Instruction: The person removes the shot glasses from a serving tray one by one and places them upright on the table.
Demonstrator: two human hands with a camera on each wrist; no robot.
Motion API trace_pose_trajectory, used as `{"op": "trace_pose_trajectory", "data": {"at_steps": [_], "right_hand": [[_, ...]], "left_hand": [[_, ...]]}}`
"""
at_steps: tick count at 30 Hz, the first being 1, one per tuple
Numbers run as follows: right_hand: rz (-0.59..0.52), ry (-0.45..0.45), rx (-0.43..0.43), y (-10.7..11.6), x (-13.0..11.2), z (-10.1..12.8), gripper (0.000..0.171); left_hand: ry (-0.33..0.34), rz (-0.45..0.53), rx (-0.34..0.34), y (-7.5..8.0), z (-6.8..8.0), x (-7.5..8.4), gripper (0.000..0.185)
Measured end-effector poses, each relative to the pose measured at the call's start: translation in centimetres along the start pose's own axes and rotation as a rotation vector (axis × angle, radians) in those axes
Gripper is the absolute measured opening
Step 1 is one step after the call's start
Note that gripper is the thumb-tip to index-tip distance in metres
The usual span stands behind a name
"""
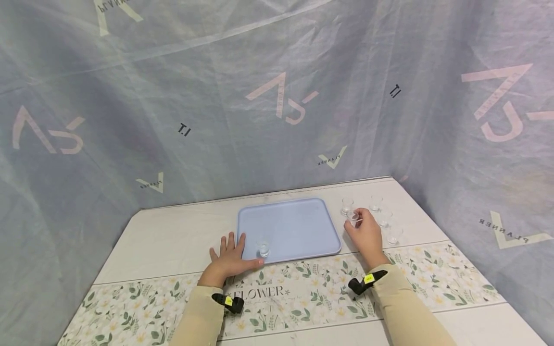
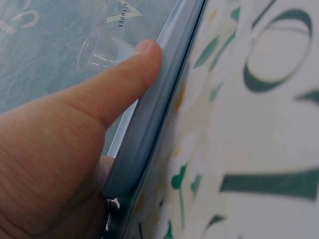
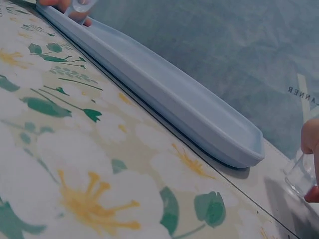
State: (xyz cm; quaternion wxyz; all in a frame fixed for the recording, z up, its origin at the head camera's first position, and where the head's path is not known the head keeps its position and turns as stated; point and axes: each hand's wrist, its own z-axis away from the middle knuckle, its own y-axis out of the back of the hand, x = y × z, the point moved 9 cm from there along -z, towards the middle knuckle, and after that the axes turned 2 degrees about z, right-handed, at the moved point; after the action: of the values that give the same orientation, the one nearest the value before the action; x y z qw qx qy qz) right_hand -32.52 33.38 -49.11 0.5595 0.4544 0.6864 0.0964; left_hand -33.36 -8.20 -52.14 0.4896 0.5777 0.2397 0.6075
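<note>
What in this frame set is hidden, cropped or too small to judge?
- Right hand, head view: its back hides the grip on the small glass.
- Right wrist view: the edge crops that glass.
- Left hand: left wrist view shows only the thumb on the tray rim.
- Glass contents: too small.

A white table (image 1: pixel 173 230) carries everything. Across its near part lies a floral runner (image 1: pixel 303 293) printed with leaves, white flowers and the word FLOWER. At the centre a light blue tray (image 1: pixel 298 226) sits with its near edge touching the runner. At about two o'clock from the tray, small clear glasses (image 1: pixel 383 218) stand clustered on the bare tabletop.
</note>
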Motion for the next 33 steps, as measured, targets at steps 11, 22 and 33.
{"op": "trace_pose_trajectory", "data": {"at_steps": [11, 22, 33], "right_hand": [[-0.013, -0.042, -0.005, 0.1, 0.5, 0.0, 0.041], [-0.003, -0.067, -0.002, 0.2, 0.6, 0.0, 0.043], [0.008, -0.071, -0.002, 0.3, 0.5, 0.0, 0.043]], "left_hand": [[-0.002, 0.0, -0.004, -0.2, -0.4, -0.2, 0.126], [-0.004, 0.004, 0.013, -0.4, -0.7, -0.6, 0.128], [-0.005, 0.024, 0.01, 0.6, 0.4, 0.7, 0.12]]}}
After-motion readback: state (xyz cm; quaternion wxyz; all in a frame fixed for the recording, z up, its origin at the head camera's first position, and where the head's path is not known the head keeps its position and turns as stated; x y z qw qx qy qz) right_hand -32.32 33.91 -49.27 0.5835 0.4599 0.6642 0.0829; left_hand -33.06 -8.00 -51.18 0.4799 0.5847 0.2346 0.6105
